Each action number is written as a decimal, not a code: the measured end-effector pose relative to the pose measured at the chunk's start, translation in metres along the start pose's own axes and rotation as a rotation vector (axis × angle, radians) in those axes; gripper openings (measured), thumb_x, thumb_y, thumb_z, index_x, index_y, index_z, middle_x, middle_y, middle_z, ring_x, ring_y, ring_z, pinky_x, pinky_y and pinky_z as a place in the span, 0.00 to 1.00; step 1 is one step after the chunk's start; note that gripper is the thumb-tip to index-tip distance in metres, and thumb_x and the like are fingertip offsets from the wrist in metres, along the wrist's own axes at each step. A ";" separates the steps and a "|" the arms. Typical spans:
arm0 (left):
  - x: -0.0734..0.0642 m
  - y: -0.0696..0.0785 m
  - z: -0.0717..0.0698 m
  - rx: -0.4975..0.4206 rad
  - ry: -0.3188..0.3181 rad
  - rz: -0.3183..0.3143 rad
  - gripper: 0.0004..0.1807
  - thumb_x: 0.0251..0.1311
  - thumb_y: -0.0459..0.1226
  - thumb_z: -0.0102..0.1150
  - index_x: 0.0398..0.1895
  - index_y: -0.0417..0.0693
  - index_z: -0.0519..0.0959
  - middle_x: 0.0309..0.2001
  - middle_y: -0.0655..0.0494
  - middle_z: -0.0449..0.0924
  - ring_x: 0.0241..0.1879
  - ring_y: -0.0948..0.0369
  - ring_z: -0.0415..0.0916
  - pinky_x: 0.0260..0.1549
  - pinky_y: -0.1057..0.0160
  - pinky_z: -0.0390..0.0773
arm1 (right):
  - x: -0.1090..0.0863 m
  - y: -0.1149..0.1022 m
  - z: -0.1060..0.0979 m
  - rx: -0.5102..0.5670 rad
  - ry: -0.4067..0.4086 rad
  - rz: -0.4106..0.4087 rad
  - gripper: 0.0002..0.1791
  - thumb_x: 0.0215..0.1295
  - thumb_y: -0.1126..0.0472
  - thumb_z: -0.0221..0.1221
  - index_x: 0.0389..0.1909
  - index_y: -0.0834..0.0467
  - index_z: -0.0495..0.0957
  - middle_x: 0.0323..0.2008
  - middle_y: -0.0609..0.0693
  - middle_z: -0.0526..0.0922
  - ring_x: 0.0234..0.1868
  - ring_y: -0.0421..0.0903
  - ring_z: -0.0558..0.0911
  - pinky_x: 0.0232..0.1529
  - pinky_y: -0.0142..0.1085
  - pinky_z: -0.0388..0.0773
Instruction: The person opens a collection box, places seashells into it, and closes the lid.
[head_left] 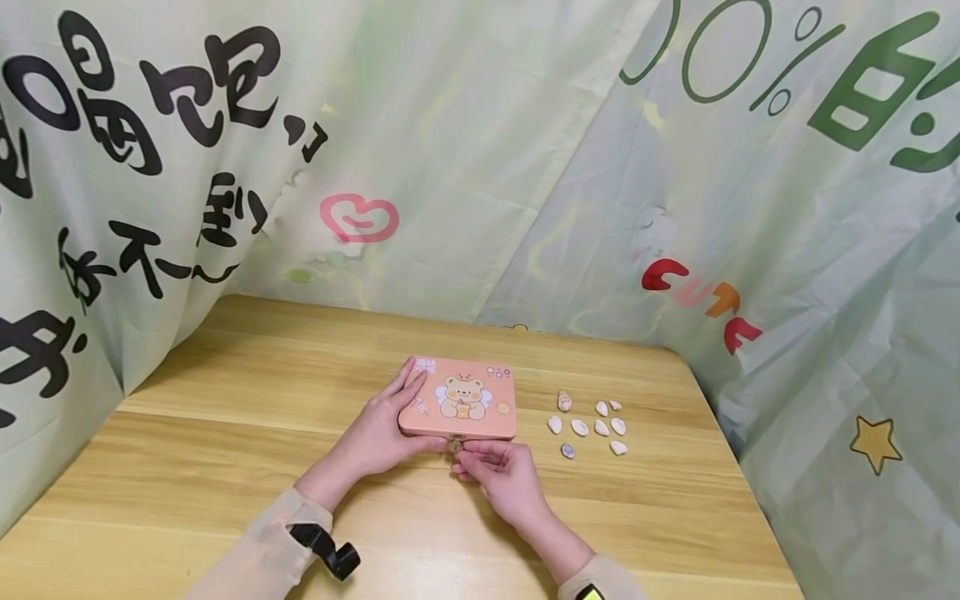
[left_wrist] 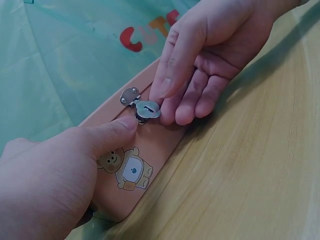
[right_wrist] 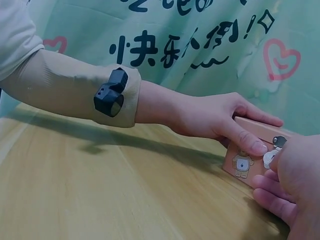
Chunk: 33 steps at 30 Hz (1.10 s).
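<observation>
A pink tin box (head_left: 491,418) with a bee-winged bear on its lid lies on the table, lid down. My left hand (head_left: 378,433) grips its left side, fingers over the lid and thumb along the front by the latch. On the front wall is a metal latch (left_wrist: 148,109); its slotted plate stands out from the box. My right hand (head_left: 510,479) pinches at the right edge of that latch, thumb and forefinger together, the other fingers loosely curled below. In the right wrist view the right hand covers part of the latch.
Several small white shells (head_left: 579,427) lie in loose rows right of the box, with a speckled brownish one (head_left: 564,402) and a grey-blue one (head_left: 567,451) among them. Printed curtains (head_left: 450,167) hang behind and beside the wooden table (head_left: 225,475).
</observation>
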<state>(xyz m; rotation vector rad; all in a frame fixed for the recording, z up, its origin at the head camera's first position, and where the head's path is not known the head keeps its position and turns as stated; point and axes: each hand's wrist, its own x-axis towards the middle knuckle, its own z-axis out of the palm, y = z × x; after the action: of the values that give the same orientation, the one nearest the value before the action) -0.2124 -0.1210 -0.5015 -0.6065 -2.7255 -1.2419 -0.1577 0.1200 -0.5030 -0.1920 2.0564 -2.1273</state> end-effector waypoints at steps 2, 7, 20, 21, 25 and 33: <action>0.002 0.001 -0.002 -0.004 -0.002 -0.007 0.65 0.48 0.65 0.80 0.84 0.48 0.58 0.86 0.62 0.35 0.80 0.41 0.48 0.73 0.37 0.57 | 0.004 -0.001 0.001 -0.002 0.012 -0.009 0.10 0.69 0.76 0.64 0.48 0.77 0.83 0.41 0.70 0.88 0.40 0.60 0.90 0.44 0.43 0.87; 0.005 0.001 -0.006 -0.009 0.008 -0.001 0.66 0.48 0.66 0.79 0.84 0.47 0.58 0.86 0.62 0.35 0.81 0.43 0.47 0.73 0.38 0.57 | 0.009 -0.005 0.004 0.016 0.032 -0.019 0.09 0.69 0.77 0.64 0.46 0.78 0.83 0.40 0.72 0.87 0.39 0.63 0.90 0.43 0.44 0.87; 0.002 -0.004 -0.003 -0.012 0.009 0.003 0.65 0.48 0.65 0.79 0.85 0.48 0.58 0.86 0.60 0.36 0.81 0.43 0.47 0.74 0.38 0.56 | 0.006 -0.006 0.007 0.056 0.029 -0.014 0.09 0.67 0.76 0.66 0.45 0.77 0.83 0.38 0.71 0.88 0.33 0.51 0.91 0.41 0.43 0.88; 0.002 -0.004 -0.003 -0.015 0.011 0.007 0.65 0.48 0.65 0.79 0.85 0.47 0.58 0.86 0.59 0.36 0.81 0.43 0.47 0.74 0.38 0.56 | 0.005 -0.006 0.007 0.061 0.026 -0.011 0.09 0.67 0.76 0.66 0.45 0.78 0.83 0.38 0.72 0.88 0.33 0.50 0.91 0.41 0.43 0.88; 0.002 -0.004 -0.003 -0.019 0.010 0.006 0.66 0.49 0.67 0.78 0.86 0.50 0.55 0.86 0.58 0.36 0.81 0.42 0.47 0.73 0.38 0.56 | 0.004 -0.010 0.007 0.083 0.023 -0.005 0.09 0.67 0.77 0.65 0.46 0.79 0.82 0.39 0.74 0.87 0.32 0.48 0.90 0.41 0.43 0.88; 0.001 -0.006 -0.004 -0.039 0.021 -0.007 0.70 0.49 0.67 0.78 0.88 0.53 0.47 0.86 0.54 0.38 0.80 0.41 0.48 0.74 0.36 0.53 | 0.002 -0.017 0.005 0.069 0.031 -0.014 0.09 0.67 0.76 0.66 0.45 0.77 0.83 0.40 0.75 0.86 0.32 0.48 0.90 0.40 0.42 0.88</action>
<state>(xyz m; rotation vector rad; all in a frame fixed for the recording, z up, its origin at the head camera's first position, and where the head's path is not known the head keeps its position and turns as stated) -0.2161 -0.1270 -0.5023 -0.5850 -2.6949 -1.2986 -0.1588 0.1152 -0.4863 -0.1656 1.9998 -2.2189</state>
